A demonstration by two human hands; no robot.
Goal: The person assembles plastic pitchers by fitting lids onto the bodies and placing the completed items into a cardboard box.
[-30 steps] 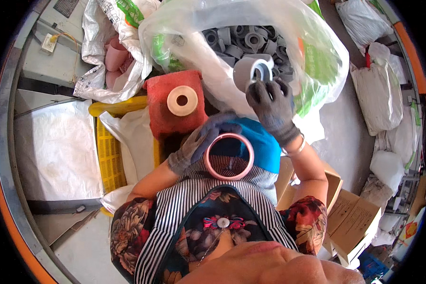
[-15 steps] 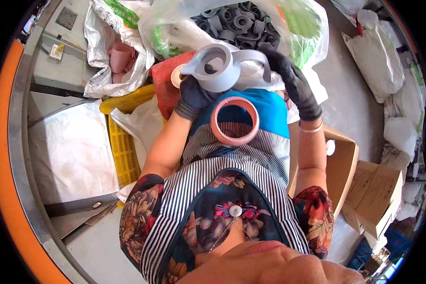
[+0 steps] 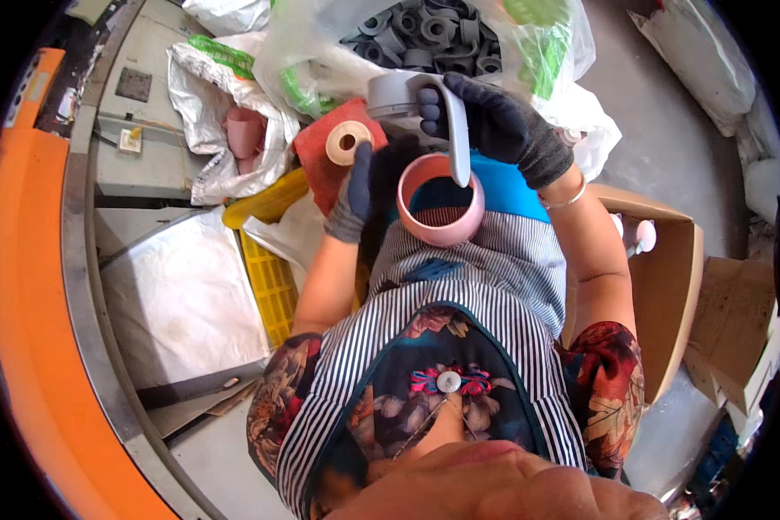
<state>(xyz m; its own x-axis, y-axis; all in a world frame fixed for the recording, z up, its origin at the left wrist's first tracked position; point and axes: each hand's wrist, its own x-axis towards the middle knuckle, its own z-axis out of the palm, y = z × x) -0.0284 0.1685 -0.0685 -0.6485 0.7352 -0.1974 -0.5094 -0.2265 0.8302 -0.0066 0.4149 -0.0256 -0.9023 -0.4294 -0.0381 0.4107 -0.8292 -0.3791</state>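
Handle (image 3: 458,143) of a grey lid (image 3: 392,94) sits clamped in the right hand (image 3: 491,121), presumably for control; remotely I see the left hand (image 3: 354,198) spread, empty, near the red block (image 3: 315,149)

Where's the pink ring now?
In the head view, the pink ring is above and right of centre, in front of the striped apron, by the grey handle in the right hand.

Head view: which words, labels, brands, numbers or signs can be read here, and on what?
Nothing is clear enough to quote.
White sack, green-banded: print too small to read.
Clear plastic bag, green-patched: any print too blurred.
Orange panel: dark marks, too small.
Far-right cardboard box: any print too faint.
Grey handled part, pink ring: no lettering visible.
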